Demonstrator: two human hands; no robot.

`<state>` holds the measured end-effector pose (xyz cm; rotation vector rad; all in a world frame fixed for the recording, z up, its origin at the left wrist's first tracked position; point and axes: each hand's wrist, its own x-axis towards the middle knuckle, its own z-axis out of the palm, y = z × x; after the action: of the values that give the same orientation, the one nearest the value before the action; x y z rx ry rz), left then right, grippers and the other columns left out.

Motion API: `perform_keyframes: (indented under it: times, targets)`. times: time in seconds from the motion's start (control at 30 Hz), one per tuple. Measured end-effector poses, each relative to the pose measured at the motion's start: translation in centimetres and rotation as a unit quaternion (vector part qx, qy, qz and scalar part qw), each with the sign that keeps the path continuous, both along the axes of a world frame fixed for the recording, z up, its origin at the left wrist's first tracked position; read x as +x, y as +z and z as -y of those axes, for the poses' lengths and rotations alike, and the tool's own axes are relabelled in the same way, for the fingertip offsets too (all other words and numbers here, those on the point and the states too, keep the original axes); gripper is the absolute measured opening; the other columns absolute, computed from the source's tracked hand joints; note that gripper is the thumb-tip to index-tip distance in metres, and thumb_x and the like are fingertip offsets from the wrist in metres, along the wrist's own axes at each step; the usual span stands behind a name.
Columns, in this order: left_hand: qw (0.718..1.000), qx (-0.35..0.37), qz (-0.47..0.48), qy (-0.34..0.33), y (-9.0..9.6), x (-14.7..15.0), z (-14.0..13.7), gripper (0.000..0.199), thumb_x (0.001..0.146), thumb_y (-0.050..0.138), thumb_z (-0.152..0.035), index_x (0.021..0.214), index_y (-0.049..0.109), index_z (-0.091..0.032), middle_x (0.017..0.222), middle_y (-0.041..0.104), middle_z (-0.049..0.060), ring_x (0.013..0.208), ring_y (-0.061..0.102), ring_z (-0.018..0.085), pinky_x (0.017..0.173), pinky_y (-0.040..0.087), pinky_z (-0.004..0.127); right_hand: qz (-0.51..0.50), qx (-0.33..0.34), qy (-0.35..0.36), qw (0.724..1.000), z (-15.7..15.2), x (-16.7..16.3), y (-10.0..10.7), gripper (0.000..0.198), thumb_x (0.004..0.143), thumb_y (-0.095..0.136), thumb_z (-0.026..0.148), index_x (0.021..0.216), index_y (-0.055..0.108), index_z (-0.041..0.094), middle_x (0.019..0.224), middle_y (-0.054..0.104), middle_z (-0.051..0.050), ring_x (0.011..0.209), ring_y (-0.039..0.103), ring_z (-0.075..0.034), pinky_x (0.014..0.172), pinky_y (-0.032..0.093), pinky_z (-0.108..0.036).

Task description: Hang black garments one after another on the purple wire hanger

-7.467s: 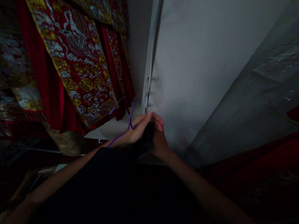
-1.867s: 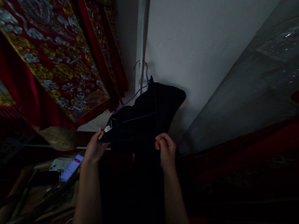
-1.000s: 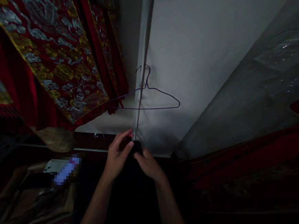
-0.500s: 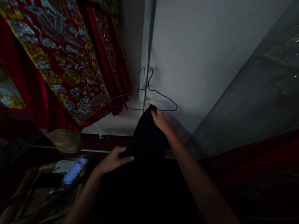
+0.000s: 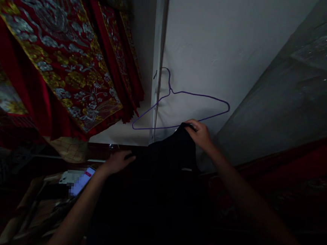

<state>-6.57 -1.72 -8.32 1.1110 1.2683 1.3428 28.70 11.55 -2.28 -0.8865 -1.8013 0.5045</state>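
Observation:
A large black garment (image 5: 166,156) is stretched between my hands, its lower part lost in the dark. My right hand (image 5: 200,133) pinches its upper right edge, close to the lower bar of a purple wire hanger (image 5: 202,95). At the garment's left edge my left hand (image 5: 120,161) is closed, the cloth bunched at its thumb and fingers. The hanger hangs tilted by its hook against the pale vertical strip (image 5: 159,35) on the wall. Whether the right hand also touches the hanger's bar is unclear.
Red embroidered cloths (image 5: 71,66) with gold and silver patterns hang at the left. Below them is a bamboo-like frame (image 5: 23,206), with a phone (image 5: 82,180) with a lit screen on it. A shiny translucent sheet (image 5: 285,90) slants along the right, above red cloth (image 5: 296,155).
My right hand has moved right and pulled the garment's top edge with it, while my left hand has shifted left. The hanger has swung round and now faces me more broadly.

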Motion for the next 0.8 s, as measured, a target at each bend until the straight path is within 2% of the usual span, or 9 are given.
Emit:
perform_keyframes:
  times: [0.07, 0.17, 0.23, 0.3, 0.43, 0.53, 0.63, 0.7, 0.8]
  targets:
    - [0.995, 0.032, -0.093, -0.005, 2.5, -0.1, -1.3, 0.018, 0.062, 0.083, -0.010, 0.067, 0.071, -0.022, 0.065, 0.067, 0.001, 0.065, 0.061, 0.020, 0.070, 0.047, 0.024, -0.001, 0.008, -0.008, 1.000, 0.4, 0.3, 0.7, 0.016, 0.082, 0.058, 0.029, 0.090, 0.069, 0.020, 0.086, 0.071, -0.003, 0.083, 0.066, -0.021, 0.076, 0.048, -0.031]
    - [0.965, 0.123, -0.230, -0.012, 6.5, -0.2, -2.9, 0.012, 0.067, 0.082, -0.018, 0.074, 0.073, -0.023, 0.077, 0.069, 0.000, 0.076, 0.060, 0.019, 0.076, 0.045, 0.022, 0.007, 0.012, -0.011, 1.000, 0.8, 0.2, 1.3, 0.014, 0.083, 0.058, 0.030, 0.084, 0.067, 0.020, 0.078, 0.066, -0.001, 0.075, 0.062, -0.019, 0.069, 0.045, -0.029]
    - [0.947, 0.178, -0.266, -0.010, 8.7, -0.4, -3.4, 0.011, 0.069, 0.082, -0.020, 0.077, 0.074, -0.022, 0.083, 0.069, 0.001, 0.082, 0.060, 0.019, 0.080, 0.045, 0.022, 0.016, 0.014, -0.016, 1.000, 1.1, 0.1, 1.5, 0.015, 0.084, 0.058, 0.033, 0.078, 0.064, 0.020, 0.071, 0.060, 0.000, 0.069, 0.057, -0.017, 0.064, 0.041, -0.027]
    - [0.942, 0.205, -0.264, -0.023, 10.3, -0.9, -3.4, 0.011, 0.070, 0.081, -0.022, 0.079, 0.074, -0.022, 0.084, 0.069, 0.002, 0.085, 0.060, 0.021, 0.083, 0.044, 0.024, 0.028, 0.022, -0.034, 0.999, 1.5, 0.1, 1.6, 0.021, 0.085, 0.059, 0.038, 0.071, 0.058, 0.021, 0.064, 0.052, 0.002, 0.062, 0.050, -0.015, 0.059, 0.037, -0.027]
    - [0.938, 0.215, -0.266, -0.050, 12.5, -1.4, -2.3, 0.017, 0.074, 0.080, -0.029, 0.087, 0.074, -0.020, 0.086, 0.068, 0.003, 0.086, 0.059, 0.021, 0.083, 0.044, 0.024, 0.048, 0.031, -0.058, 0.997, 1.8, 0.1, 1.9, 0.033, 0.083, 0.064, 0.043, 0.062, 0.050, 0.022, 0.058, 0.043, 0.003, 0.056, 0.040, -0.013, 0.057, 0.031, -0.027]
    - [0.909, 0.264, -0.320, -0.039, 13.9, -0.3, -2.1, 0.017, 0.083, 0.072, -0.031, 0.095, 0.070, -0.020, 0.091, 0.066, 0.002, 0.088, 0.059, 0.019, 0.085, 0.044, 0.024, 0.041, 0.002, -0.013, 0.999, 2.3, -1.1, 2.1, 0.030, 0.082, 0.065, 0.040, 0.061, 0.052, 0.021, 0.057, 0.045, 0.003, 0.057, 0.042, -0.013, 0.057, 0.032, -0.027]
    - [0.865, 0.313, -0.391, -0.033, 15.1, 1.6, -3.7, 0.016, 0.088, 0.064, -0.029, 0.101, 0.067, -0.020, 0.096, 0.066, 0.003, 0.092, 0.060, 0.020, 0.090, 0.044, 0.028, 0.014, -0.052, 0.063, 0.997, 3.3, -2.9, 1.9, 0.019, 0.083, 0.064, 0.037, 0.073, 0.064, 0.021, 0.066, 0.059, 0.001, 0.064, 0.054, -0.015, 0.060, 0.040, -0.026]
    - [0.849, 0.335, -0.408, -0.001, 15.4, 2.5, -5.4, 0.018, 0.088, 0.062, -0.025, 0.104, 0.065, -0.019, 0.100, 0.067, 0.004, 0.095, 0.061, 0.021, 0.093, 0.044, 0.030, 0.008, -0.073, 0.091, 0.993, 4.1, -3.7, 1.6, 0.019, 0.085, 0.063, 0.037, 0.084, 0.071, 0.021, 0.076, 0.068, -0.001, 0.072, 0.061, -0.018, 0.066, 0.046, -0.028]
    - [0.842, 0.357, -0.403, 0.036, 15.3, 2.8, -7.7, 0.031, 0.084, 0.063, -0.021, 0.114, 0.064, -0.019, 0.108, 0.068, 0.006, 0.101, 0.063, 0.023, 0.096, 0.046, 0.034, 0.014, -0.030, 0.052, 0.998, 4.5, -3.1, 1.6, 0.020, 0.087, 0.061, 0.033, 0.095, 0.074, 0.022, 0.093, 0.075, -0.005, 0.087, 0.068, -0.023, 0.080, 0.052, -0.034]
